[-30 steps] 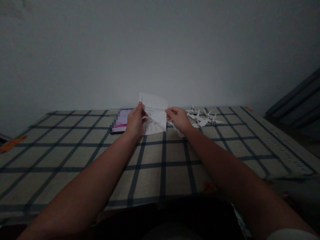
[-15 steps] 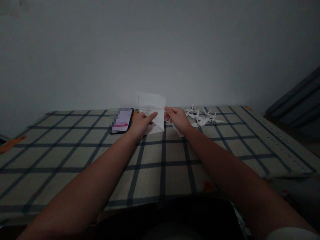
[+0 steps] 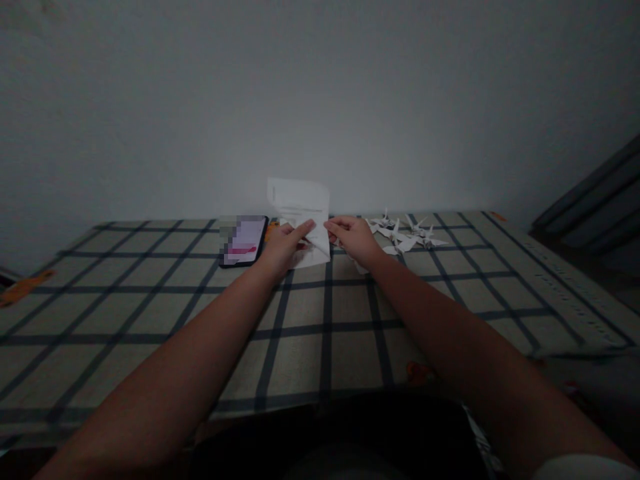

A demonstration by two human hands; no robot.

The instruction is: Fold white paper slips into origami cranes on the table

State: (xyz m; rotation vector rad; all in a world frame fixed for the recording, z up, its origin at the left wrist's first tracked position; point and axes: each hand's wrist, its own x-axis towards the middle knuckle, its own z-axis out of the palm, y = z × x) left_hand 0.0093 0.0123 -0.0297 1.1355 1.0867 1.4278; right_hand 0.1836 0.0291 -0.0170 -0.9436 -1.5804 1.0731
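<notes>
A white sheet of paper point(image 3: 303, 195) with faint print stands raised above the table, its lower part folded or creased. My left hand point(image 3: 286, 248) grips its lower left side, the thumb lying across the front. At the right edge, the fingertips of my right hand point(image 3: 353, 237) are pinched on the paper. Some more white paper lies partly hidden beneath my right hand. Several folded paper cranes point(image 3: 407, 235) are heaped just right of that hand.
A phone point(image 3: 245, 241) with a lit screen, partly pixelated, lies left of my left hand. The checked tablecloth point(image 3: 295, 347) covers the table, which meets a pale wall point(image 3: 320, 100) at the back. Dark slanted slats point(image 3: 593, 190) stand at the far right.
The paper's top has shifted slightly up and left. My right hand's fingertips have moved a little left, onto the paper's edge. My left hand stays nearly in place, still gripping.
</notes>
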